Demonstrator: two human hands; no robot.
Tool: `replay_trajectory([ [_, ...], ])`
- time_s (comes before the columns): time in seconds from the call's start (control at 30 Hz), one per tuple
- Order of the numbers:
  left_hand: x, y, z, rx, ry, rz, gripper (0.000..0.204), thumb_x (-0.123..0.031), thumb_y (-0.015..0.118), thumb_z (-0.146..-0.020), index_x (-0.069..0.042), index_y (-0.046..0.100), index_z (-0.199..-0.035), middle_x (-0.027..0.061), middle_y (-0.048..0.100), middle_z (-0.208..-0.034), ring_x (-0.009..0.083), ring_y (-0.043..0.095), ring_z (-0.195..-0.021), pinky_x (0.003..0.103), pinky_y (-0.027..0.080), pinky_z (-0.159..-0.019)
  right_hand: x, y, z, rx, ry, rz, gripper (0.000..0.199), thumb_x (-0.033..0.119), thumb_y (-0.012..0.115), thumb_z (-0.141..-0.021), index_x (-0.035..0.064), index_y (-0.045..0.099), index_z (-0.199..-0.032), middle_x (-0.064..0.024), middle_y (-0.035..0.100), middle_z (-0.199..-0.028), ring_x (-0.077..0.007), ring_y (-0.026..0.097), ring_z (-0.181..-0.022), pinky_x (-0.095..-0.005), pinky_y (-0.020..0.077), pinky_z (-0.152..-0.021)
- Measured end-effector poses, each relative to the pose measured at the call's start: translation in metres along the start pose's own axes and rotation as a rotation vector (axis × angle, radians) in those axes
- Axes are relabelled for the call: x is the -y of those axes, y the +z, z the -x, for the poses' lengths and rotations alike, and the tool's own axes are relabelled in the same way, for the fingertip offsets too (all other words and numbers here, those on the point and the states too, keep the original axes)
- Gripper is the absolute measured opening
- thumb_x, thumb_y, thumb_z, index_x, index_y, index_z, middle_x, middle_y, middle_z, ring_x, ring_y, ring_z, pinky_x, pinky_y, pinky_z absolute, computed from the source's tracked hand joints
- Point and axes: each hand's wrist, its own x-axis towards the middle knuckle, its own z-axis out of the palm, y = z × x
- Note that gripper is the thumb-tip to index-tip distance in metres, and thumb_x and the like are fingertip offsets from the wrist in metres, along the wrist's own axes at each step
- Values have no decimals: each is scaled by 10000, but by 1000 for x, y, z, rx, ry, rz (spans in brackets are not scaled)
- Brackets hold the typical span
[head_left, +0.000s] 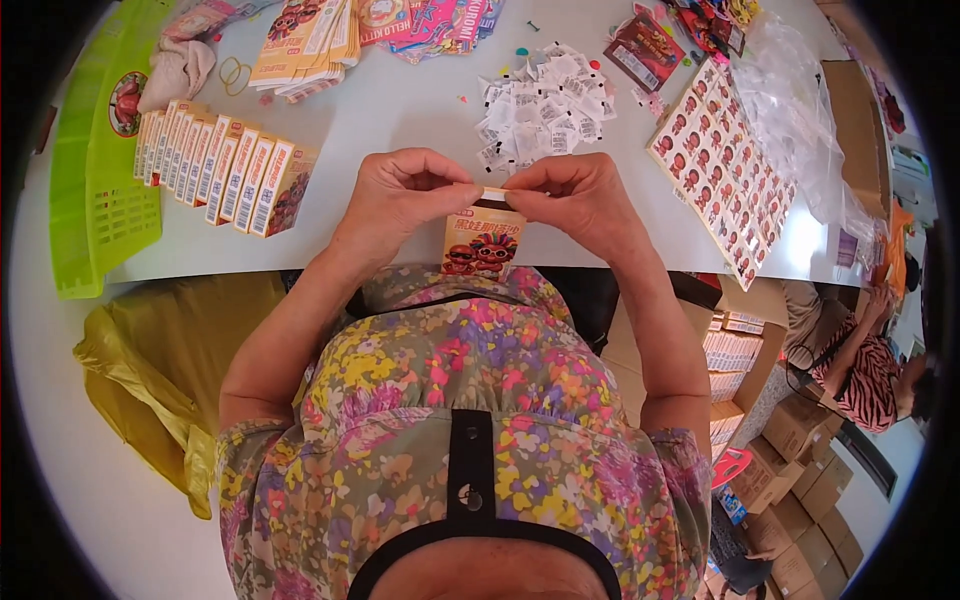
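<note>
- While held over the table's (400,110) near edge, small orange box (482,240) is pinched at its top by left hand (405,190) and right hand (575,195);
- row of like boxes (225,170) stands near left edge

We see a glossy printed cardboard box (483,240), matt paper slips (540,110), and crinkly clear plastic film (795,120).

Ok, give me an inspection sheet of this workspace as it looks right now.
Surface: pale table, crowded.
Job's things: small box held at its top by both hands; row of like boxes at left.
Clutter: paper slips, sticker sheet, plastic bags, green basket.
Grippers: left hand and right hand pinch the box flap.
Cables: nothing seen.
Surroundings: yellow bag, cartons, another person at right.
</note>
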Motion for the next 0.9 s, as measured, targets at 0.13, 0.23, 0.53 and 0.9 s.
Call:
replay_trajectory([
  [0.13, 6, -5, 0, 58, 72, -4, 67, 3, 715, -817, -20, 675, -867, 34, 655, -896, 87, 611, -845, 247, 499, -756, -3, 0, 1, 24, -66, 54, 140, 58, 687, -852, -23, 715, -963, -44, 695, -878, -69, 608, -754, -215, 508, -668],
  [0.23, 7, -7, 13, 103, 121, -6, 128, 13, 725, -808, -24, 659, -911, 35, 633, -967, 86, 600, -870, 252, 498, -754, 4, 7, 12, 4, -63, 52, 160, 56, 676, -865, -16, 708, -1004, -84, 698, -959, -105, 635, -852, -233, 522, -719],
  [0.53, 27, -14, 40, 152, 428, -368, 290, 20, 743, -784, -34, 608, -1035, 91, 608, -1005, 148, 611, -869, 271, 518, -729, -22, 51, 35, -173, -466, 182, 208, -1, 665, -841, 5, 683, -1049, -130, 677, -1055, -178, 663, -916, -275, 543, -745],
  [0.9, -12, -51, 75, -495, 946, -1494, 316, -121, 699, -671, -108, 662, -984, 26, 601, -1128, 240, 540, -1049, 371, 348, -830, -6, 124, -93, 33, -416, -96, 205, 32, 657, -844, 20, 610, -1043, -66, 643, -1080, -186, 617, -987, -312, 522, -796],
])
